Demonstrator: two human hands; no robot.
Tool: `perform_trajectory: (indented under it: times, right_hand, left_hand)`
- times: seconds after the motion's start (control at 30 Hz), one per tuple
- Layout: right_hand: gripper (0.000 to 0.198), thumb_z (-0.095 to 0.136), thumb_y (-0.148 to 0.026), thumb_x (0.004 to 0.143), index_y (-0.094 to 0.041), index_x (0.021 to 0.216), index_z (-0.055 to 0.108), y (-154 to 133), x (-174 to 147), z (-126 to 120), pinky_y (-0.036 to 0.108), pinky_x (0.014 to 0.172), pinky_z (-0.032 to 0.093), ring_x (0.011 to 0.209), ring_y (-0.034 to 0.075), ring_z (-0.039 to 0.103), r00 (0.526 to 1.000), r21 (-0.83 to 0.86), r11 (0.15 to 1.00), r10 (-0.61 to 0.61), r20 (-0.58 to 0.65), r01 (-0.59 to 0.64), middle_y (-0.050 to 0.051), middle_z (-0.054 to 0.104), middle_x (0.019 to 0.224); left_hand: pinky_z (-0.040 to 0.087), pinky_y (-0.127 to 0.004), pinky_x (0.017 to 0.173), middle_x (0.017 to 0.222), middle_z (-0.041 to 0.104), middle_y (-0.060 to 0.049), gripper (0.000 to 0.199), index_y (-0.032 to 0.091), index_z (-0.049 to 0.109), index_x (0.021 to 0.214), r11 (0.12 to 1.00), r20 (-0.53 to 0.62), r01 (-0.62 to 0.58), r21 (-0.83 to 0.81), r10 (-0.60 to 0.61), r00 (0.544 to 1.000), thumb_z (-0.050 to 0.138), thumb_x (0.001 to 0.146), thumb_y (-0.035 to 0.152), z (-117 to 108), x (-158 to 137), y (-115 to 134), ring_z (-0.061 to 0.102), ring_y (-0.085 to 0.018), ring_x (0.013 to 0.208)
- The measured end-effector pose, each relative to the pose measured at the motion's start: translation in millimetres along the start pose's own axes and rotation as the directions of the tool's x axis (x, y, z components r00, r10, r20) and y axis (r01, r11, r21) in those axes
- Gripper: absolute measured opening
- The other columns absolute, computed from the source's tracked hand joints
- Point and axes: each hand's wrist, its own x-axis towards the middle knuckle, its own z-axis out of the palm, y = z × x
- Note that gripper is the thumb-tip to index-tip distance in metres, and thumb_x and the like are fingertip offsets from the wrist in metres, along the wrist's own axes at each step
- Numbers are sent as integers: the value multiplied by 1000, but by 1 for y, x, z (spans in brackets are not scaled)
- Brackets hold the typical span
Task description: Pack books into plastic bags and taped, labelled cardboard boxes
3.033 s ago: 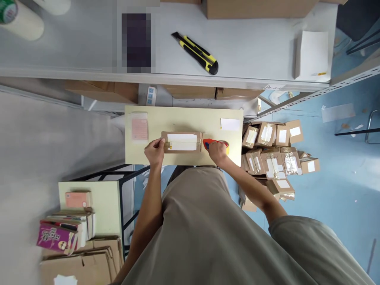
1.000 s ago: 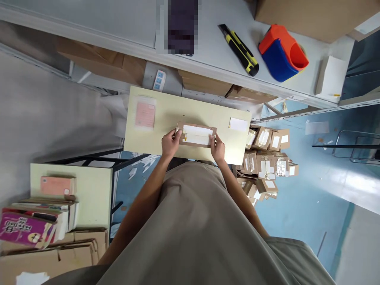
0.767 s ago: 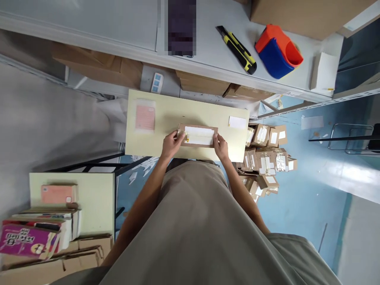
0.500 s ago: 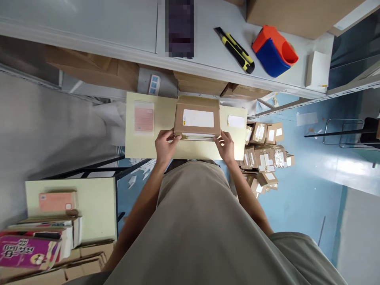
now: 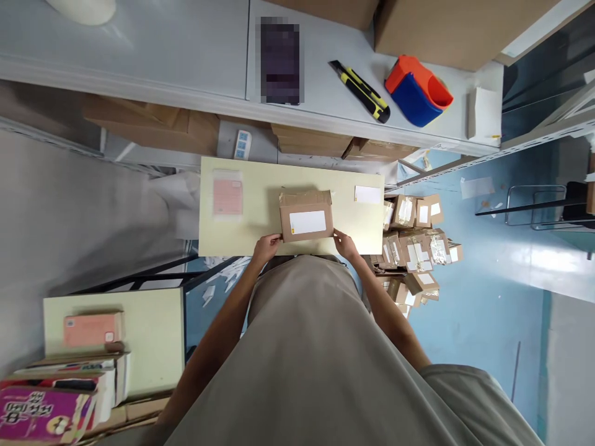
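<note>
A brown cardboard box (image 5: 307, 201) with a white label (image 5: 307, 222) on it is between my two hands, over the pale yellow table (image 5: 251, 238). My left hand (image 5: 266, 247) pinches the box at its near left corner. At the near right corner, my right hand (image 5: 344, 244) grips it with thumb and fingers. Left of the box lies a pink booklet (image 5: 227, 197) in a clear sleeve. A white slip (image 5: 367, 194) lies to the right.
On the grey shelf (image 5: 186, 74) sit a box cutter (image 5: 360, 91), a red and blue tape dispenser (image 5: 418, 91) and a blurred dark object (image 5: 280, 62). Taped parcels (image 5: 413, 241) are piled on the floor at right. Books (image 5: 51, 402) stand at lower left.
The box has come down and toward my body, onto or close to the table, with both hands still at its near corners. The view has shifted slightly.
</note>
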Motion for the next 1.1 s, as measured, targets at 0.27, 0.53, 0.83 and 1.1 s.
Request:
perform_trajectory:
  times: [0.27, 0.53, 0.83, 1.1]
  right_hand:
    - [57, 36, -19, 115, -5, 168, 52, -2, 39, -21, 29, 120, 56, 154, 16, 66, 990, 274, 961, -10, -141, 49, 22, 64, 170]
    - [72, 60, -69, 105, -19, 157, 66, 12, 43, -22, 54, 121, 60, 149, 36, 68, 950, 653, 707, -90, -298, 272, 21, 74, 158]
    - [92, 75, -85, 88, -27, 159, 66, 24, 23, -20, 56, 113, 65, 143, 38, 69, 969, 678, 700, -85, -230, 223, 18, 69, 164]
    - [107, 78, -88, 85, -23, 167, 56, 26, 26, -37, 59, 124, 57, 153, 38, 63, 963, 692, 682, -74, -258, 238, 23, 61, 171]
  left_hand:
    - [67, -42, 103, 152, 75, -23, 53, 15, 72, 142, 953, -140, -43, -299, 1, 990, 71, 94, 37, -2, 41, 27, 76, -31, 134]
    - [67, -47, 102, 144, 79, -19, 68, 23, 76, 138, 919, -239, -183, -349, 102, 966, 71, 96, 76, -7, 19, 45, 76, -35, 130]
    - [65, -46, 104, 144, 78, -19, 75, 20, 73, 143, 934, -274, -129, -332, 35, 961, 69, 96, 78, 11, -6, 54, 73, -36, 135]
    - [61, -52, 117, 155, 73, -20, 77, 20, 74, 138, 914, -391, -177, -364, 22, 920, 63, 97, 85, 27, -18, 58, 67, -38, 148]
